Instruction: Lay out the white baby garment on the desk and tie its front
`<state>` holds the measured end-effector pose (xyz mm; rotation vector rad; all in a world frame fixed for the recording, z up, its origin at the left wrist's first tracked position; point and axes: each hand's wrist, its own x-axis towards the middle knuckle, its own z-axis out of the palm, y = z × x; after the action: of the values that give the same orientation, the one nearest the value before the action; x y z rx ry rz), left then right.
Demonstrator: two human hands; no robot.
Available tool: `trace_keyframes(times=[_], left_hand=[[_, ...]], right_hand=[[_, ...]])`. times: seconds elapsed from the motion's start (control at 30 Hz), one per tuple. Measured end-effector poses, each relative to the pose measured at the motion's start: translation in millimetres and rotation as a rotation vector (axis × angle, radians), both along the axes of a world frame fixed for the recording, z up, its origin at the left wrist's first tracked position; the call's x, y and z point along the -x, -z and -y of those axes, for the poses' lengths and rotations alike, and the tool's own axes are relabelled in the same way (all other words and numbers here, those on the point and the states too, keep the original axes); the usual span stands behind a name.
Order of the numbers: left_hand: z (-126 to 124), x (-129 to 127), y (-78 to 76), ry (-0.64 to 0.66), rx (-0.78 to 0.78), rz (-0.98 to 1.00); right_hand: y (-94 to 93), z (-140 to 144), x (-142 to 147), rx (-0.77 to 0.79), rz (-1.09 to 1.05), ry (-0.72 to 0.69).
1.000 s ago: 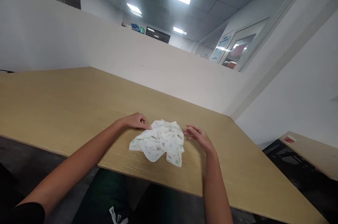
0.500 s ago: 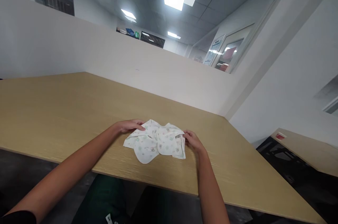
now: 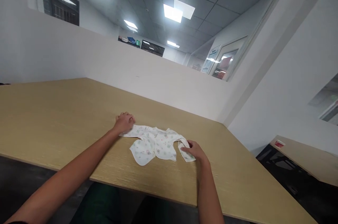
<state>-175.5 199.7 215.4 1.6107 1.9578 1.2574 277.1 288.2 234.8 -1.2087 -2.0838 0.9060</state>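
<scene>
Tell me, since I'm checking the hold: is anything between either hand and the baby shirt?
Nothing visible is. The left hand rests on one sleeve end of the baby shirt and the right hand on the other, on the wooden table.

Baby shirt (image 3: 154, 144) now spread wide

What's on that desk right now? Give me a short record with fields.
Surface: wooden desk with white partition walls behind
Item: small white printed baby garment, spread out flat
Left hand: on the garment's left sleeve end
Right hand: on the garment's right sleeve end
Nearby: second desk at far right, small red-and-white object on it
</scene>
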Motion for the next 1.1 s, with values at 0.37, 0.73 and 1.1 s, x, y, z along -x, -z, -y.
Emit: trace_keyframes(times=[0.37,0.73,1.1], left_hand=[[-10,-30,40.4,0.043,0.067,-0.365],[-16,-29,44.4,0.048,0.189,-0.443],[-13,-12,31.8,0.082,0.183,-0.480]], right_hand=[[-23.9,-1,-20,-0.294,0.037,0.165],[3.5,-15,-10,-0.154,0.101,0.162],[19.9,-26,-11,-0.230,0.118,0.337]])
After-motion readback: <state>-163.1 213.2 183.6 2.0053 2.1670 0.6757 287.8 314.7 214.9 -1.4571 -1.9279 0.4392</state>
